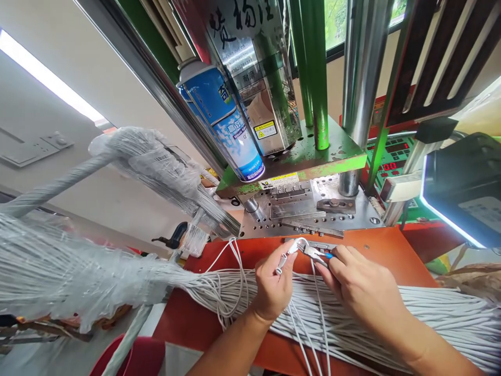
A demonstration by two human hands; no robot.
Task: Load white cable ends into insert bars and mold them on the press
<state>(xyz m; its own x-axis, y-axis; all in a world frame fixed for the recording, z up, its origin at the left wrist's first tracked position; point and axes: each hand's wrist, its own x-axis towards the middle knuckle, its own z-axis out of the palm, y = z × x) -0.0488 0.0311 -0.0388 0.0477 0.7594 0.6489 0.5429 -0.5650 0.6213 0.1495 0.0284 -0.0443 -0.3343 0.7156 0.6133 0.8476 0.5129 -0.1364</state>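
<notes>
Right hand (358, 274) holds pliers (314, 253) at white cable (301, 239) in left hand (275, 282).

The bench (383, 256) has a smooth orange-red top. A thick, loosely spread bundle of white cables (430, 308) lies across its width. Near the far edge lies a narrow metal strip (325, 245), partly hidden.

Passage over orange tabletop (391, 256) between steel plate (366, 211) and cable bundle (340, 329)

Pale wall (105, 209); lit tube lamp (50, 78) upper left; window (337, 36), greenery (335, 15) outside
</notes>
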